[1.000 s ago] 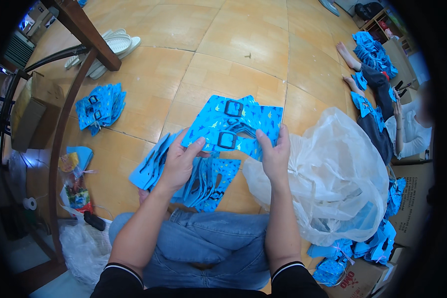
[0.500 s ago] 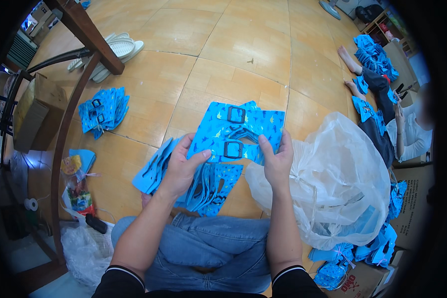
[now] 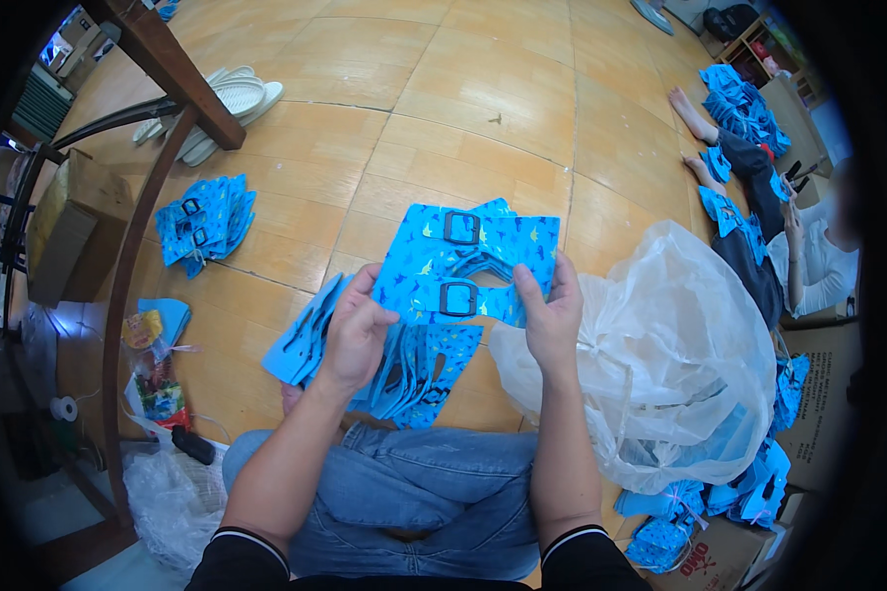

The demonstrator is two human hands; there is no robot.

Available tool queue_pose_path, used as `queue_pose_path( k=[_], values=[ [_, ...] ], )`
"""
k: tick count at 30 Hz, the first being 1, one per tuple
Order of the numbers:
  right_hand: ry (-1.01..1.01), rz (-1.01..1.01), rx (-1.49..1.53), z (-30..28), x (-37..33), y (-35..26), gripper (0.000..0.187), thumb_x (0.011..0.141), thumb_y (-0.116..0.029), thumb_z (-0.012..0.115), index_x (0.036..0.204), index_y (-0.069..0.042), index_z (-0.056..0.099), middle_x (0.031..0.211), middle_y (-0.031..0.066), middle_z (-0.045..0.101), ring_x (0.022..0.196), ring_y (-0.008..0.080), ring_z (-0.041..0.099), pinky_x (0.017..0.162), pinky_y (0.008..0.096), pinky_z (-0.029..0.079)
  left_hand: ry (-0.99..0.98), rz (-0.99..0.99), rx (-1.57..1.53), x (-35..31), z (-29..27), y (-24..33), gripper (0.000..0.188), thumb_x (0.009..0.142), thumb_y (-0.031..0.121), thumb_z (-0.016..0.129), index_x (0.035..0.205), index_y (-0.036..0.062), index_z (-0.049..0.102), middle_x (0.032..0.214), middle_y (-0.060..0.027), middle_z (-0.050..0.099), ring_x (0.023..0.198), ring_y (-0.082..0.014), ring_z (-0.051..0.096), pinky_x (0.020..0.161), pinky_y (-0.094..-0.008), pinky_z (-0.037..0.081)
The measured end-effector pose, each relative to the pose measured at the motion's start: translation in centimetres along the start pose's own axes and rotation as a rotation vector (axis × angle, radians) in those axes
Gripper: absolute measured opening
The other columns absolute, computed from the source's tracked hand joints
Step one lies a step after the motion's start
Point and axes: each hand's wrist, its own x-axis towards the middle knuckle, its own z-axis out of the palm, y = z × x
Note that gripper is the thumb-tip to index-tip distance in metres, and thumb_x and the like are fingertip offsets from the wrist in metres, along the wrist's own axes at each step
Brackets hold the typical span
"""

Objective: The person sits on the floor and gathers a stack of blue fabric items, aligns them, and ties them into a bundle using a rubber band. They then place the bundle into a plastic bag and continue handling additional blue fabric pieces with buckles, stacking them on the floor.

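Above my lap I hold a small stack of blue sandal uppers (image 3: pixel 404 266), fish-patterned, with two black-buckled straps on the top one. My left hand (image 3: pixel 357 330) grips the left edge, its thumb bent near the lower-left corner. On the right edge my right hand (image 3: pixel 552 310) is closed, thumb on top, fingers beneath. More blue uppers (image 3: pixel 419 369) stand in a row on the floor just below the held ones, partly hidden by my left hand. A plain blue bundle (image 3: pixel 301 340) of cut pieces lies left of that hand.
A large translucent plastic bag (image 3: pixel 660 374) bulges at my right, with blue bundles (image 3: pixel 665 537) and cardboard boxes (image 3: pixel 823 414) beyond. Another pile of uppers (image 3: pixel 205 222) lies left on the tiled floor. A brown post (image 3: pixel 168 69) and white slippers (image 3: pixel 237 98) stand farther off. A person (image 3: pixel 818 256) sits far right.
The held uppers have shifted slightly left. My left thumb has drawn back from the top upper toward its corner. The surroundings look the same.
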Motion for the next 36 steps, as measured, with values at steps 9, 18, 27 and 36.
queue_pose_path(
  k=[9, 18, 27, 36],
  values=[
    [0.032, -0.014, -0.004, 0.3, -0.1, 0.2, 0.04, 0.089, -0.016, 0.067, 0.12, 0.002, 0.051, 0.093, 0.0014, 0.063, 0.076, 0.0044, 0.056, 0.066, 0.0193, 0.046, -0.047, 0.028, 0.051, -0.3, 0.0, 0.0, 0.043, 0.069, -0.005, 0.051, 0.111, 0.0024, 0.052, 0.105, -0.0058, 0.061, 0.097, -0.0122, 0.058, 0.088, -0.0259, 0.043],
    [0.004, -0.19, -0.17, 0.4, -0.7, 0.0, 0.036, 0.088, -0.01, 0.066, 0.119, 0.002, 0.053, 0.092, 0.0038, 0.063, 0.079, 0.0086, 0.058, 0.07, 0.0233, 0.048, -0.023, 0.061, 0.197, -0.2, 0.3, 1.9, 0.031, 0.086, 0.004, 0.056, 0.117, -0.0008, 0.051, 0.106, -0.0041, 0.061, 0.094, -0.0071, 0.056, 0.085, -0.0234, 0.044],
    [0.032, -0.452, -0.536, -0.3, -0.3, 0.0, 0.022, 0.086, 0.0, 0.061, 0.108, -0.002, 0.06, 0.103, 0.0154, 0.064, 0.098, 0.0295, 0.062, 0.085, 0.0361, 0.049, 0.086, 0.273, 0.687, 0.5, -0.8, 0.1, 0.014, 0.091, 0.007, 0.06, 0.103, 0.0006, 0.06, 0.085, 0.0011, 0.06, 0.076, -0.0041, 0.05, 0.068, -0.0206, 0.042],
    [0.073, -0.473, -0.536, -0.2, -0.3, 0.0, 0.029, 0.087, -0.006, 0.063, 0.115, -0.001, 0.058, 0.1, 0.0123, 0.065, 0.09, 0.0233, 0.062, 0.081, 0.0332, 0.049, 0.067, 0.313, 0.689, 0.4, -0.6, 0.1, 0.018, 0.091, 0.006, 0.059, 0.109, 0.0003, 0.058, 0.093, -0.0011, 0.061, 0.082, -0.0057, 0.053, 0.073, -0.0208, 0.044]
  ],
)
